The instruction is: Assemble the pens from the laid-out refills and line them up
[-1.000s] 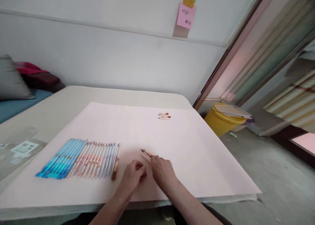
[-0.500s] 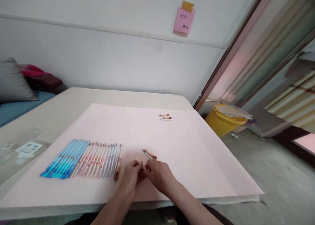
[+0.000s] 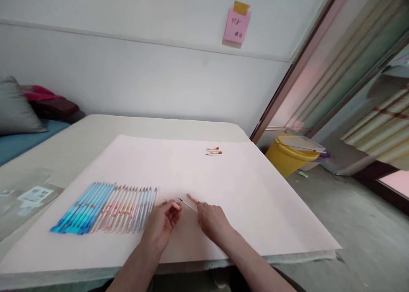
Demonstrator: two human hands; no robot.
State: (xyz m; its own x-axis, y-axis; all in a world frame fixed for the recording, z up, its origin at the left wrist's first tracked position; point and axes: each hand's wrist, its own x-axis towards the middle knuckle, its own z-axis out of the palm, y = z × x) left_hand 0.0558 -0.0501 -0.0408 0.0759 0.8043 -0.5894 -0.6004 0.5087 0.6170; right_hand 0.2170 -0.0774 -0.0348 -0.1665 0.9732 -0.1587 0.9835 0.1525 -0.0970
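Note:
My left hand [image 3: 162, 223], fingers curled, holds a short beige pen part [image 3: 176, 205] with a brown end between thumb and fingers. To its right, my right hand [image 3: 212, 219] has its fingertips closed at the rear end of a thin white pen refill [image 3: 188, 204] with a dark tip pointing up and left. An orange-brown pen piece [image 3: 193, 198] lies just beyond those fingertips, its near end partly covered by them. Left of my left hand, a row of light pens [image 3: 128, 209] lies side by side, and its nearest pen is partly hidden by that hand.
Several blue pens [image 3: 84, 207] continue the row leftward. Farther back lie small pen pieces [image 3: 213, 151]. A pale pink sheet [image 3: 271, 215] covers the table, and a clear plastic bag [image 3: 28, 198] is at its left. A yellow bin [image 3: 289, 156] stands right of the table.
My hands were together at a small pen part and have moved apart, the left one keeping a part. My right hand has come to the refill, which now lies farther left.

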